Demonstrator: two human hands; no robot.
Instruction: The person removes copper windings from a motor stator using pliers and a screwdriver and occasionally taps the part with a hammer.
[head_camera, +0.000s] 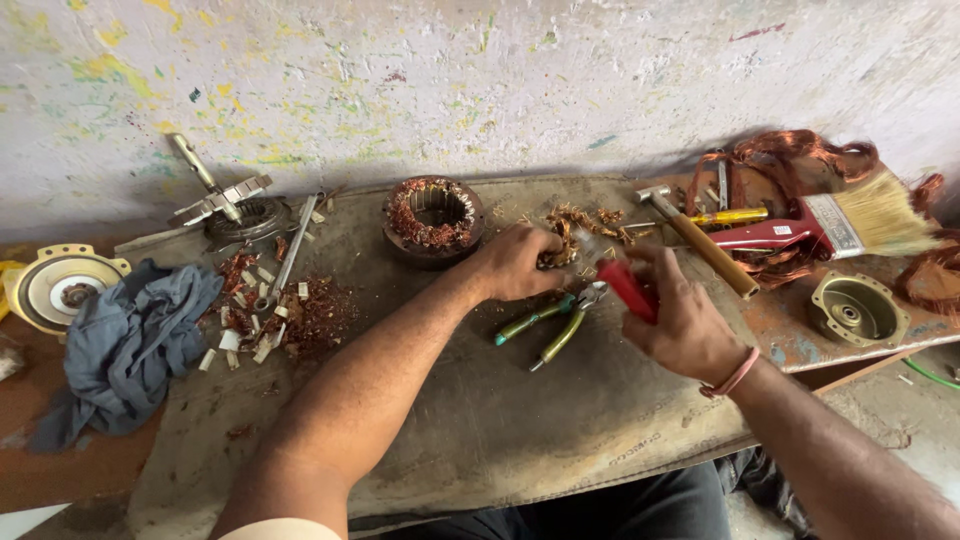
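Red-handled tool (630, 290) in right hand (685, 320). Green-yellow-handled pliers (550, 325) lie just left of it. Right of it: red-handled paintbrush (830, 225), cream bristles. Blue-grey cloth (130, 345) far left.

I see a whitish wall (480, 70) flecked with yellow and green paint behind a worn brown table (60, 460).

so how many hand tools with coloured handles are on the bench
4: green-handled pliers between the hands, red-handled tool in the right hand, yellow screwdriver and red paintbrush at right. More may hide under the copper wire.
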